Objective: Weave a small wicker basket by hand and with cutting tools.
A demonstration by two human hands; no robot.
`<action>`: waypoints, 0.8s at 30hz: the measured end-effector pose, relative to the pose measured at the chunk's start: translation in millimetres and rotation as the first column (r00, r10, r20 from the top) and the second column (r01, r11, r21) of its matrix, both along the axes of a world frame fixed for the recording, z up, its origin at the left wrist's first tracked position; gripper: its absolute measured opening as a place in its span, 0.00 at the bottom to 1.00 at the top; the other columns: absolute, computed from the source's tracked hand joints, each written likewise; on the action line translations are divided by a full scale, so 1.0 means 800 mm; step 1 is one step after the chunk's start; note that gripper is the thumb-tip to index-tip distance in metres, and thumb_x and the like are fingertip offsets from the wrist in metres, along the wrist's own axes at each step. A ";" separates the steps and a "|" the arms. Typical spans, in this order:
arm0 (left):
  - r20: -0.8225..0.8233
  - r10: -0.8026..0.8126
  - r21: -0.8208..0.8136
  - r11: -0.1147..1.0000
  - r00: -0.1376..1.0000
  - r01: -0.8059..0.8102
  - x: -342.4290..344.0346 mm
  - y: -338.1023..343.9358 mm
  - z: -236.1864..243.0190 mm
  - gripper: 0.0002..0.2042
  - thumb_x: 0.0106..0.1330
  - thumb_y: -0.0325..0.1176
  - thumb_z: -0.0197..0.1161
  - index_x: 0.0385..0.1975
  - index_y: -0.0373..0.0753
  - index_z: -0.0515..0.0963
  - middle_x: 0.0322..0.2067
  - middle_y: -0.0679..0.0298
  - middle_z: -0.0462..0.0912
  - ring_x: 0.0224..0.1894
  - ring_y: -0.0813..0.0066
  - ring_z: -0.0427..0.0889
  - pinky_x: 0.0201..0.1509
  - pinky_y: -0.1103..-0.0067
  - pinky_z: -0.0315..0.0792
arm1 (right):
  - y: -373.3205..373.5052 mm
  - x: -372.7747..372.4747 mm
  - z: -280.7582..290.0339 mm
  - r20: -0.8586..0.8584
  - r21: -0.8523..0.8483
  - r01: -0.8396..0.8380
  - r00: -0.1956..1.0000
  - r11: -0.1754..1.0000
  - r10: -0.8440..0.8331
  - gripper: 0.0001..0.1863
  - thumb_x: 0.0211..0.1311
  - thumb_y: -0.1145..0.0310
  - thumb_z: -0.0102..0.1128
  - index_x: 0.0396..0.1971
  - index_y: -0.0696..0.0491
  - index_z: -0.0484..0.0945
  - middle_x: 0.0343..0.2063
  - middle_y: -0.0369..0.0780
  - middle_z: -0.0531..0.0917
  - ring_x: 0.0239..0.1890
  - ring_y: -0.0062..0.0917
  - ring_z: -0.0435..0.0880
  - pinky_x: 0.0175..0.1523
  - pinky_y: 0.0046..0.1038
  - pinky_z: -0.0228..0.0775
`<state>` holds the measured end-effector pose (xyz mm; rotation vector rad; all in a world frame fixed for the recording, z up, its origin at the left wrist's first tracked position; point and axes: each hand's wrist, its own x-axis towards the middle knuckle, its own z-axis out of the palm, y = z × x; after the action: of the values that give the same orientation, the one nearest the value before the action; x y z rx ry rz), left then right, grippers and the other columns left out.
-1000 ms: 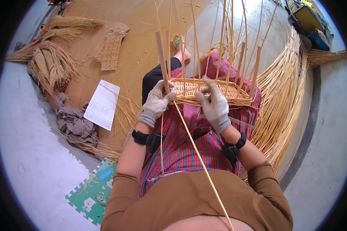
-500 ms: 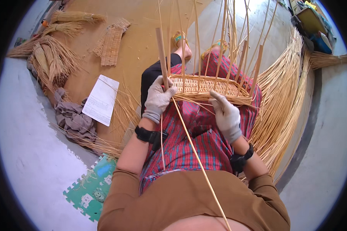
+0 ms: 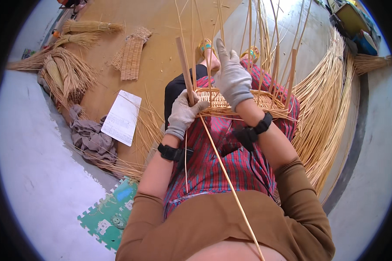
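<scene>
On my lap rests a half-woven wicker basket (image 3: 265,99) with a flat woven base and tall thin rods (image 3: 275,39) standing up from it. My left hand (image 3: 183,113), in a pale work glove, is closed round the basket's near left corner, by a flat wooden stake (image 3: 185,65). From under that thumb a long pale cane strand (image 3: 224,172) runs down across my body. My right hand (image 3: 234,78), gloved too, is raised over the basket among the rods. Its fingers stretch upward, and one rod meets the fingertips; the palm side is hidden.
A large sheaf of long canes (image 3: 322,117) lies at my right. On the left are straw bundles (image 3: 69,71), a woven panel (image 3: 131,58), a white sheet (image 3: 122,117), a crumpled grey cloth (image 3: 91,135) and a green foam mat (image 3: 106,215). Loose canes lie beside my left leg.
My right hand has left the basket's near right edge and risen forward and left to the upright rods. My left hand keeps its hold at the corner. The view has shifted slightly.
</scene>
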<state>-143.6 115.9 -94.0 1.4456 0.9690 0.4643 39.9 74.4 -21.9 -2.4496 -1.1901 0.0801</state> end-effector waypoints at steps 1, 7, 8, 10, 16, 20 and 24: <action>-0.082 0.019 0.030 0.999 0.996 -0.017 -0.001 0.001 0.001 0.21 0.53 0.34 0.85 0.33 0.41 0.74 0.25 0.74 0.73 0.28 0.83 0.70 0.36 0.81 0.73 | -0.007 -0.001 0.008 -0.001 -0.001 -0.006 1.000 1.000 0.006 0.28 0.68 0.70 0.63 0.68 0.40 0.74 0.60 0.51 0.79 0.51 0.41 0.87 0.54 0.37 0.80; -0.180 -0.052 0.151 0.985 0.982 0.080 0.001 0.002 0.022 0.26 0.50 0.35 0.87 0.39 0.43 0.71 0.29 0.73 0.74 0.30 0.84 0.73 0.37 0.83 0.74 | -0.206 0.037 -0.067 -0.379 0.390 -0.109 0.886 0.914 0.267 0.20 0.74 0.78 0.54 0.62 0.49 0.80 0.45 0.40 0.90 0.38 0.27 0.89 0.44 0.29 0.80; -0.097 -0.070 0.280 0.955 0.993 0.095 -0.010 0.007 0.002 0.27 0.52 0.38 0.86 0.42 0.43 0.71 0.34 0.71 0.75 0.32 0.84 0.74 0.37 0.82 0.75 | -0.218 0.025 -0.060 -0.380 0.389 -0.121 0.882 0.913 0.279 0.20 0.74 0.78 0.54 0.62 0.49 0.80 0.45 0.40 0.90 0.38 0.27 0.89 0.44 0.29 0.80; -0.018 -0.162 0.039 0.986 0.987 0.162 -0.018 0.018 0.012 0.27 0.54 0.40 0.84 0.44 0.43 0.72 0.35 0.71 0.75 0.33 0.83 0.74 0.37 0.82 0.75 | -0.236 0.008 -0.038 -0.712 0.352 0.312 0.701 0.882 0.036 0.18 0.77 0.76 0.54 0.62 0.51 0.80 0.43 0.36 0.89 0.31 0.13 0.82 0.38 0.20 0.77; 0.287 -0.290 -0.261 0.893 0.913 0.366 -0.040 0.021 0.033 0.28 0.55 0.35 0.84 0.50 0.41 0.72 0.38 0.71 0.73 0.38 0.81 0.75 0.46 0.81 0.75 | -0.228 0.006 -0.047 -0.633 0.420 0.123 0.749 0.899 0.193 0.23 0.71 0.80 0.61 0.65 0.51 0.78 0.44 0.34 0.86 0.34 0.11 0.79 0.41 0.18 0.76; -0.017 -0.108 0.079 0.991 0.994 0.109 -0.018 0.000 0.010 0.29 0.47 0.36 0.88 0.40 0.43 0.71 0.34 0.72 0.73 0.36 0.83 0.74 0.42 0.81 0.75 | -0.223 -0.001 -0.039 -0.763 0.413 0.213 0.611 0.886 0.209 0.29 0.67 0.81 0.65 0.68 0.51 0.73 0.51 0.38 0.84 0.37 0.15 0.81 0.43 0.21 0.79; -0.168 0.018 0.074 0.997 0.986 -0.006 0.001 -0.013 0.021 0.31 0.44 0.41 0.89 0.38 0.41 0.70 0.31 0.71 0.75 0.33 0.80 0.74 0.41 0.79 0.76 | -0.218 0.006 -0.031 -0.890 0.418 0.532 0.402 0.736 0.215 0.22 0.69 0.78 0.64 0.62 0.53 0.75 0.48 0.39 0.83 0.36 0.14 0.80 0.40 0.19 0.78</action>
<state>-143.2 105.3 -77.4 1.5650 1.1053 0.3948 45.1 -100.0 -46.8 -1.3986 -0.2962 0.7223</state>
